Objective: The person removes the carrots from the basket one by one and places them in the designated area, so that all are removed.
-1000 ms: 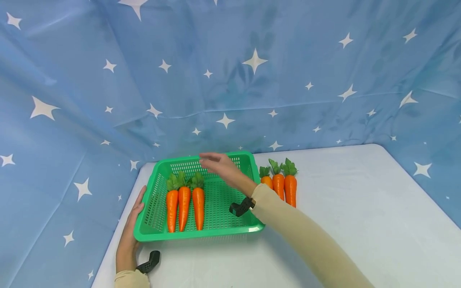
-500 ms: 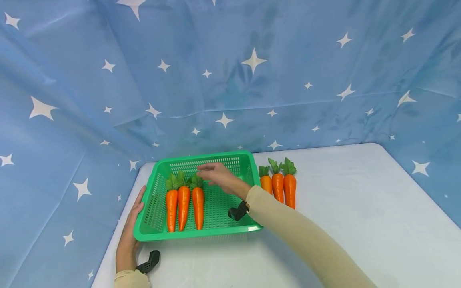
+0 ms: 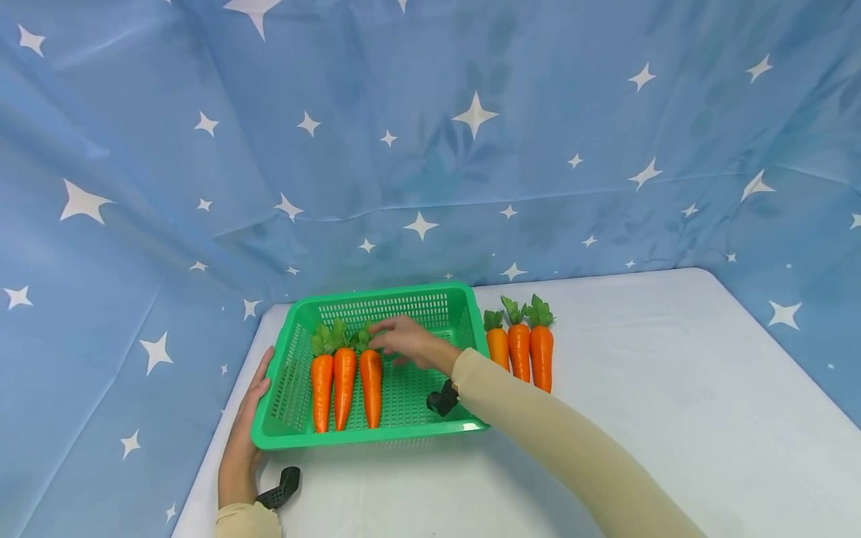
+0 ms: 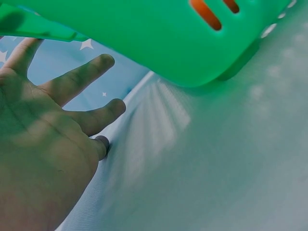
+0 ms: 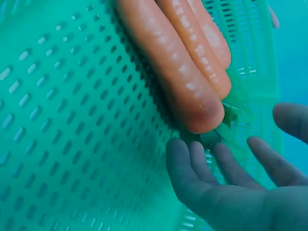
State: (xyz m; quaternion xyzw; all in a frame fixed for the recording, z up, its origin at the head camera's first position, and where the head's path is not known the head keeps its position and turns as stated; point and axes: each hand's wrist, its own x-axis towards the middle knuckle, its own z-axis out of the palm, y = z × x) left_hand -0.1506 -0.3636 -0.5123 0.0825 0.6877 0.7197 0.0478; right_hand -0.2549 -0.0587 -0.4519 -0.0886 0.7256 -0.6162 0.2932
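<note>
Three orange carrots with leafy green tops lie side by side in the left half of a green plastic basket (image 3: pixel 373 439). My right hand (image 3: pixel 412 342) is inside the basket, at the leaves of the rightmost carrot (image 3: pixel 371 388). In the right wrist view its fingers are spread and loosely bent just below the carrot's thick end (image 5: pixel 202 115); whether a fingertip touches the leaves is hard to tell. My left hand (image 3: pixel 244 422) rests against the basket's left outer side. The left wrist view shows its fingers (image 4: pixel 79 79) straight and spread beside the green wall.
Three more carrots (image 3: pixel 541 359) lie on the white table just right of the basket, partly behind my right sleeve (image 3: pixel 538 418). A blue curtain (image 3: pixel 430 149) with white stars hangs behind and left of the table. The white tabletop (image 3: pixel 646 373) extends to the right.
My right hand has come down from above the basket's far rim to the leaves of the rightmost carrot inside. My left hand, the basket and the carrots have stayed in place.
</note>
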